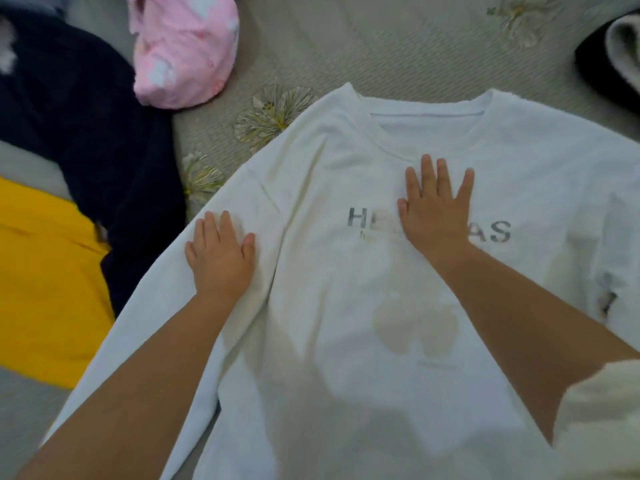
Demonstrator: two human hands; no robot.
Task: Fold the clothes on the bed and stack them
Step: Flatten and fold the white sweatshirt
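Note:
A white sweatshirt (346, 174) with grey lettering lies spread face up across the bed, collar pointing away from me. My left hand (221, 258) rests flat on its left sleeve near the shoulder seam, fingers straight. My right hand (434, 206) presses flat on the chest just under the collar and covers the middle of the lettering, fingers spread. Neither hand grips any cloth.
To the left lie a dark navy garment (86, 133) and a yellow one (45, 278). A pink patterned bundle (180, 50) sits at the back left. A dark and grey item (616, 57) is at the far right. The grey floral bedspread (381, 46) shows behind the collar.

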